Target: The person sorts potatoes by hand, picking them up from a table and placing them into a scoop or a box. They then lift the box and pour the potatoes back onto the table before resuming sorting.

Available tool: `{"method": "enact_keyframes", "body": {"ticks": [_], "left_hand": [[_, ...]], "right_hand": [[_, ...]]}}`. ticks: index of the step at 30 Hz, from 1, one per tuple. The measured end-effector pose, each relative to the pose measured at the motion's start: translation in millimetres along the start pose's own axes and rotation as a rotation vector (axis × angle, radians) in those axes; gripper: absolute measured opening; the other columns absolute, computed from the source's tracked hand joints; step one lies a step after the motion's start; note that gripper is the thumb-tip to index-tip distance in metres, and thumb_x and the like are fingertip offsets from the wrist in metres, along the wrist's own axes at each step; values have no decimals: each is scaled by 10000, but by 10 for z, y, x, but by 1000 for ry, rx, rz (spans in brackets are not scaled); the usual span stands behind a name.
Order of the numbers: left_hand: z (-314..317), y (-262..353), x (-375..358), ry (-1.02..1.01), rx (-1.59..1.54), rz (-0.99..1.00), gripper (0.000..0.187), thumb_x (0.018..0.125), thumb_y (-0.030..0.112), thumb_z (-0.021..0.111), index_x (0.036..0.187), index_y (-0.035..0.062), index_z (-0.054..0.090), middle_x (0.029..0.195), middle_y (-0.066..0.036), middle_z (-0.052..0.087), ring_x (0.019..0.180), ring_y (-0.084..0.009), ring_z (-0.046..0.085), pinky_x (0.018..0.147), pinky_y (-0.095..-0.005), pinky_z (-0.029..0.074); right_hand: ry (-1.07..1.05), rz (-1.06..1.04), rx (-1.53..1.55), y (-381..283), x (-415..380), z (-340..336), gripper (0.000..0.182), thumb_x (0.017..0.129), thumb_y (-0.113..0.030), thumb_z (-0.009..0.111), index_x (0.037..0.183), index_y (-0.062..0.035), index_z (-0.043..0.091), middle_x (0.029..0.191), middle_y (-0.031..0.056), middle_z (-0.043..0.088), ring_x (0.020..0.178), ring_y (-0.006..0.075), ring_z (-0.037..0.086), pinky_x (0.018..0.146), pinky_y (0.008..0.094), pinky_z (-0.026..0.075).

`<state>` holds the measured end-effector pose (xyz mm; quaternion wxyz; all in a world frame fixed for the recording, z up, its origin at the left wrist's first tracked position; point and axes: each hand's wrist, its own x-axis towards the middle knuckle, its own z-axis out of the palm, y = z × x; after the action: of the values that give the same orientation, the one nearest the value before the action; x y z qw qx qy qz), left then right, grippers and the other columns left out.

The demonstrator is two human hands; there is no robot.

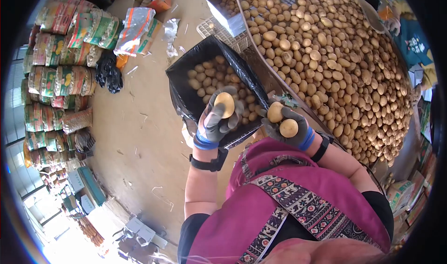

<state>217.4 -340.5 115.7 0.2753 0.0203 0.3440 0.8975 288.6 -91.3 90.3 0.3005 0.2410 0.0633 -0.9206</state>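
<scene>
My left hand (215, 124), in a grey glove with a blue cuff, grips one potato (224, 104) over a box lined with a black plastic bag (182, 89). Several more potatoes (205, 75) lie inside that bag. Near the box's right edge, my right hand (300, 130) is gloved the same way and closed around two potatoes, one (275, 112) toward the fingertips and the other (288, 128) against the palm. Beyond it spreads a large heap of loose potatoes (321, 61) on a rimmed sorting table (267, 70).
Stacked printed sacks (60, 80) line the left wall. A black plastic bag (109, 73) and silvery wrapping (135, 31) lie beside them. A white box (228, 14) and plastic crate (240, 42) stand behind the lined box. Another person's sleeve (414, 42) shows at right.
</scene>
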Motion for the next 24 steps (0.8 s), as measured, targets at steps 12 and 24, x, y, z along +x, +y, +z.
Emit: {"method": "enact_keyframes", "body": {"ticks": [12,24], "left_hand": [[-686,-410,-161,438,498,235,483,1017,210,412,1448,13,319,1448,-135,373,1328,-274,400,1112,-385,378],[449,-1776,-533,-7,1015,-244,336,930,128,607,1229,-22,570,1094,-76,636,969,-155,609,857,-281,501]], "right_hand": [[-4,-60,235,23,-754,-6,490,925,-446,584,1252,-84,535,975,149,630,710,198,635,598,313,558],[-291,-511,-96,-490,-2479,-847,522,959,-262,567,1429,-137,379,1228,191,584,858,192,653,653,240,561]]}}
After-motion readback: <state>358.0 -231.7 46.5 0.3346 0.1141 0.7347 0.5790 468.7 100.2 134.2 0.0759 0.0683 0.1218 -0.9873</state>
